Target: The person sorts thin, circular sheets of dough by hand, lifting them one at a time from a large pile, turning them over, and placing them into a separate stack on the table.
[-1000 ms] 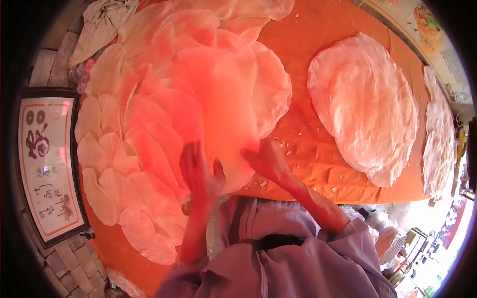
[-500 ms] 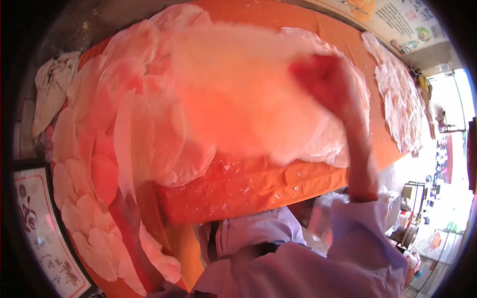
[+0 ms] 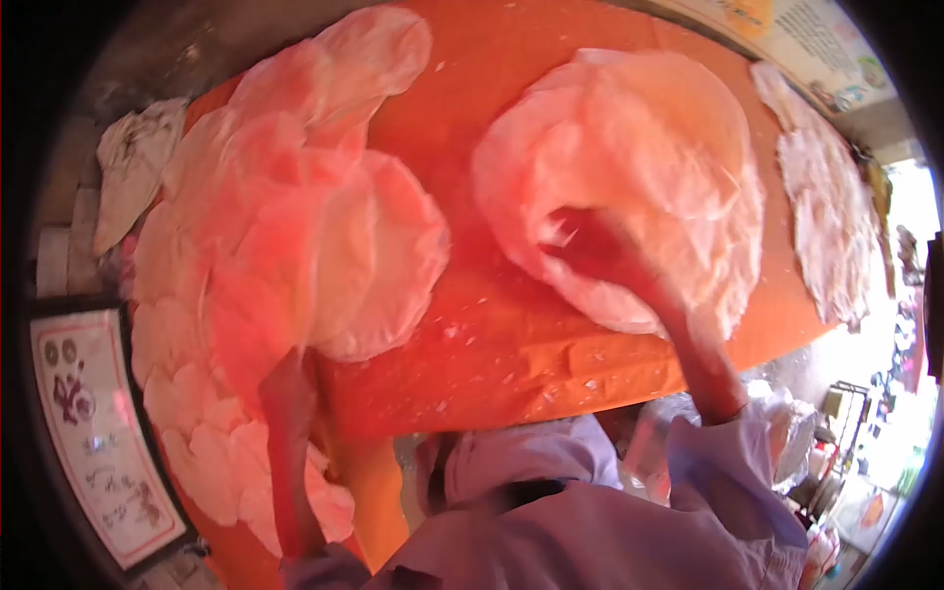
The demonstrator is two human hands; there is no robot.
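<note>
Thin, translucent, pale round sheets lie in two groups on an orange-covered table. My right hand (image 3: 602, 246) is at the lower left part of the right stack of sheets (image 3: 678, 128), touching it; its fingers are blurred. At the left, my left hand (image 3: 285, 379) reaches to the front of the spread of overlapping sheets (image 3: 246, 197). Sheet folds cover its fingers, so I cannot see what they grip. A large sheet (image 3: 379, 256) at the right side of that spread reaches toward the table's middle.
The orange table cover (image 3: 472, 364) carries small pale flakes. Another flat row of sheets (image 3: 826, 197) lies at the far right. A crumpled cloth (image 3: 133, 172) and a framed sign (image 3: 103, 433) are on the left. Plastic bags (image 3: 654, 442) are below the front edge.
The blurred sheet swung across by my right hand now lies on the right stack. That hand has moved down and left. An orange gap shows between the groups. My left hand has shifted slightly right.
</note>
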